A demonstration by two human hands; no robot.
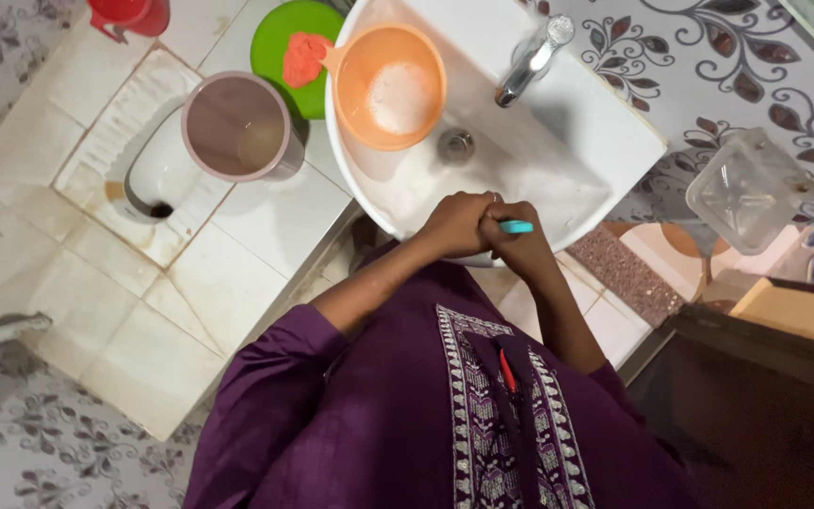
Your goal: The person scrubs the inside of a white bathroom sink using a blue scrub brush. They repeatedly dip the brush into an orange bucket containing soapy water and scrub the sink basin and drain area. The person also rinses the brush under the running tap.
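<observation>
My left hand [457, 223] and my right hand [511, 240] meet at the near rim of the white basin [558, 188], pressed against each other. The right is curled tight around a small teal handle [517, 227], whose end sticks out toward three o'clock; I cannot tell what kind of tool it is, since my fingers hide the rest. The left is closed in a loose fist against the right; whether it grips anything of its own, I cannot tell.

At twelve o'clock from my hands sits the drain [456, 145], and past it at eleven o'clock an orange bowl [390, 87] with foamy water rests inside the basin. The tap [529, 61] stands at one o'clock.

The risk I see: my hands hang right over the basin's edge, so if the grip slackens, the teal piece could drop either into the basin toward the drain or outward onto the tiled floor [266, 226]. A careless elbow swing toward eleven o'clock could also tip the bowl and spill its suds.
</observation>
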